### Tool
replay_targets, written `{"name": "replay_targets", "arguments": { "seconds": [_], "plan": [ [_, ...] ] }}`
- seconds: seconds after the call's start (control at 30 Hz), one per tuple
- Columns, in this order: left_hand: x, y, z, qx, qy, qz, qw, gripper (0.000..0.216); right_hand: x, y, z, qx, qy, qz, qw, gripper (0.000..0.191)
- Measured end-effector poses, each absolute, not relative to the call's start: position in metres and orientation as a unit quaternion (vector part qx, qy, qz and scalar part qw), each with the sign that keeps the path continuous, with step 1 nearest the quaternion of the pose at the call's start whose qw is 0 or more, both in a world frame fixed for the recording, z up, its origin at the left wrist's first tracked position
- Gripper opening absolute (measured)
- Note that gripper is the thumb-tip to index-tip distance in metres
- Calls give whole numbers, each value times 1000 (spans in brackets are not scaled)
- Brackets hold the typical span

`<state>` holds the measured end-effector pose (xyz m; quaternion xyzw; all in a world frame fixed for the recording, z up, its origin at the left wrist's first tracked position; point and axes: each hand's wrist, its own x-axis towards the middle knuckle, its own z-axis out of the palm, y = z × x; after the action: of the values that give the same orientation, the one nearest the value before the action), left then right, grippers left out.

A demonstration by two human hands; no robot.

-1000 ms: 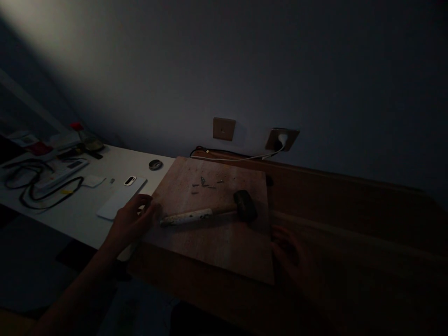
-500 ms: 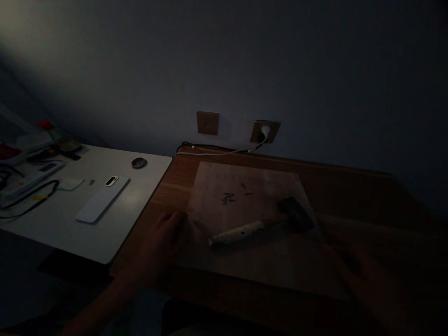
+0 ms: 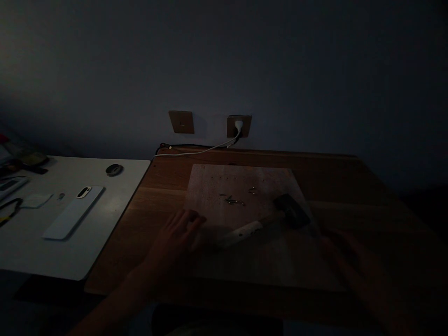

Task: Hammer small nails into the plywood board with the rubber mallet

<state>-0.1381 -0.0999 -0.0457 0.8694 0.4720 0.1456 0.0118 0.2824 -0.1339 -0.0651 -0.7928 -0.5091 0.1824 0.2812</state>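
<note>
The scene is very dim. A thin wooden board (image 3: 213, 219) lies on the brown table, with a black-headed hammer (image 3: 291, 211) resting slantwise on it. Behind the hammer's pale handle, several small nails (image 3: 235, 201) are scattered loose. Across the board's far part runs a row of small dark marks (image 3: 227, 178). My left hand (image 3: 178, 233) is over the board's left edge, close to the handle's end, its fingers loosely bent and apart, holding nothing visible. At the right edge, my right hand (image 3: 350, 259) has its thumb and fingers on the board; shadow hides most of it.
On the left, a white table (image 3: 105, 219) bears a white phone (image 3: 75, 212), a round dark roll (image 3: 114, 170) and cables. A white plug (image 3: 238, 125) sits in the wall socket, its cord (image 3: 196, 152) running along the brown table's back edge.
My view has turned right. The board, hammer and both hands have shifted right over the table, the nails now lie differently, and my left hand has come farther over the board.
</note>
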Motion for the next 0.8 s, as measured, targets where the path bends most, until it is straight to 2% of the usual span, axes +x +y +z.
{"name": "replay_targets", "arguments": {
  "seconds": [0.1,0.2,0.43,0.5,0.6,0.7,0.8],
  "plan": [
    [-98,-100,-49,913,398,77,40,41,283,-124,-64,-745,-579,111,311,46],
    [-66,-99,-48,915,399,-5,49,40,277,-109,-57,-695,-631,58,339,40],
    [-60,-96,-39,895,432,-35,104,39,260,-61,-28,-629,-640,99,430,20],
    [-73,-101,-43,881,447,-5,151,41,261,-50,-24,-635,-622,119,442,20],
    [-98,-107,-48,833,492,125,220,35,261,-33,-28,-630,-637,152,417,24],
    [-124,-106,-41,749,539,253,290,32,247,-16,-40,-562,-730,169,350,22],
    [-141,-99,-26,671,582,285,361,48,217,2,-47,-444,-844,159,256,21]
  ]
}}
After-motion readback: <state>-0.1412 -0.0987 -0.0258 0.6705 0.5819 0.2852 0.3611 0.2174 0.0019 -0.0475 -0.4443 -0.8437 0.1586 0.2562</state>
